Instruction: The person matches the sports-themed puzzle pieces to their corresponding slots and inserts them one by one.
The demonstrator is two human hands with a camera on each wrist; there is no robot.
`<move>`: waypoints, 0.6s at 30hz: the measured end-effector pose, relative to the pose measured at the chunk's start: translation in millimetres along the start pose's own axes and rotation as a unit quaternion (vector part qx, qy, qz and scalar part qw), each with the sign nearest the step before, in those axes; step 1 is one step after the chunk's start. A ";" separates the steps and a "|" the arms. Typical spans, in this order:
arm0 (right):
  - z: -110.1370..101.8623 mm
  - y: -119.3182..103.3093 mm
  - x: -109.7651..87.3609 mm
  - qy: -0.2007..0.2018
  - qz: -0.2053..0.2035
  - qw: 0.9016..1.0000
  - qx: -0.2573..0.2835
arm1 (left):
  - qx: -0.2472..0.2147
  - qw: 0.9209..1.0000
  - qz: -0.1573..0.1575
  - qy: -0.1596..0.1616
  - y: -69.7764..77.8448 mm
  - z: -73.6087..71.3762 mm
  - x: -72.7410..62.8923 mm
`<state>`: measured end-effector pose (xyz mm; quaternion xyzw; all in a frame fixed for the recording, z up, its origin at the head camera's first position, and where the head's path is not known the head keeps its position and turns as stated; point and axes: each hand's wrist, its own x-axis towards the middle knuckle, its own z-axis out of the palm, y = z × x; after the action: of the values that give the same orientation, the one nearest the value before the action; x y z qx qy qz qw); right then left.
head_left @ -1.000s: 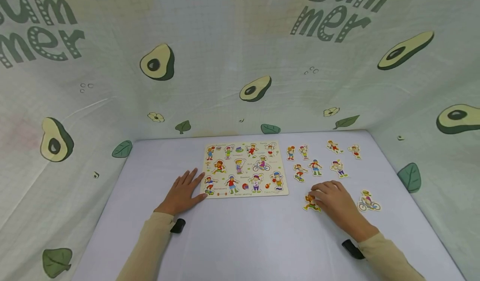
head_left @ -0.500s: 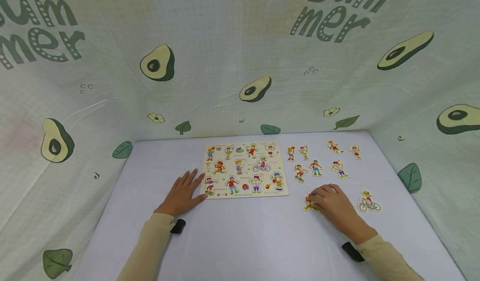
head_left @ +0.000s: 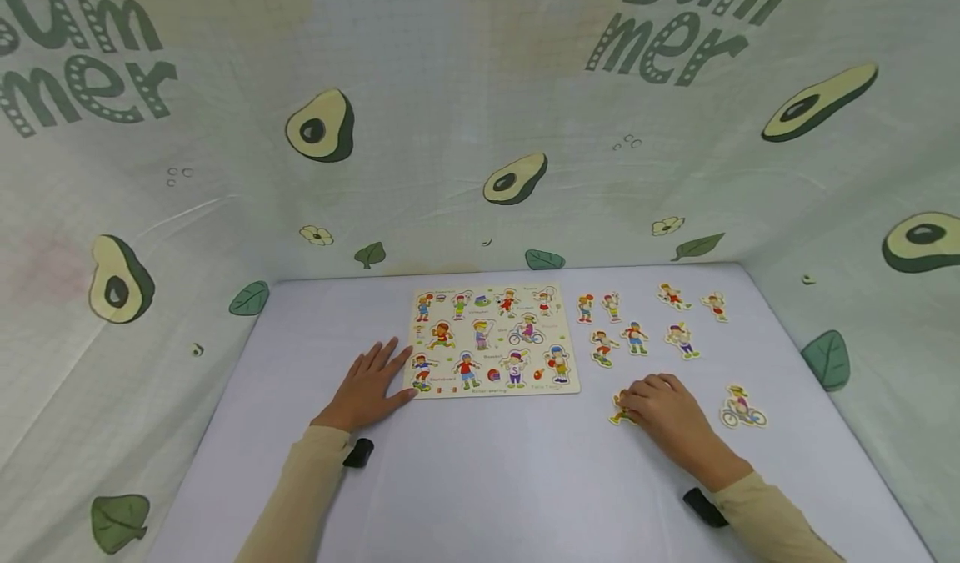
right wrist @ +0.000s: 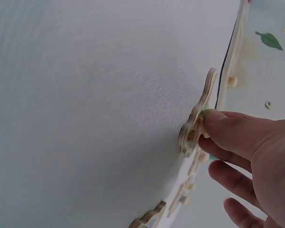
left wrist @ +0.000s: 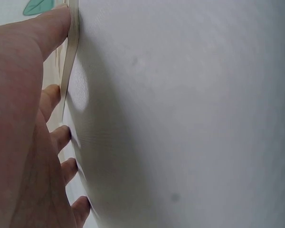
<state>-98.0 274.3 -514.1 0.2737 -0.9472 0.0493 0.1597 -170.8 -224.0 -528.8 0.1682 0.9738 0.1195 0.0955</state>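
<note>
Pinching the runner piece with thumb and fingers of the right hand, to the right of the board and nearer the person. Touching the surface or just above: cannot tell from these angles.

Looks like thin layered wood, so likely light, stiff, not much bothered by a firm squeeze. Maybe a chip risk at the slim legs, otherwise not fragile. Probably a bit slick on the printed face and awkward to lift by the low rim. Best taken by a raised knob on top, going by the knobs on neighbouring pieces; here mostly covered by the thumb.

Spread left hand, thumb at the board's near left corner, forefinger on the left edge; likely enough to steady it.

Around: bike piece near the right hand, on its outer side, could get nudged by a wide swing. Skateboard piece and roller skate piece farther off, in the way of any low sweep straight ahead. Beyond those, bat piece, soccer piece and tennis piece; basketball piece and volleyball piece close beside the board. At the back, printed cloth.
</note>
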 end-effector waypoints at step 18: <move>-6.9 -2.3 8.2 -0.001 -0.003 1.000 -0.003 | -0.009 1.000 -0.002 -0.002 -2.4 3.7 1.2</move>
<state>-101.5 269.5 -504.9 0.2765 -0.9466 0.0453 0.1595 -171.8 -225.0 -533.2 0.1659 0.9727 0.1278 0.0997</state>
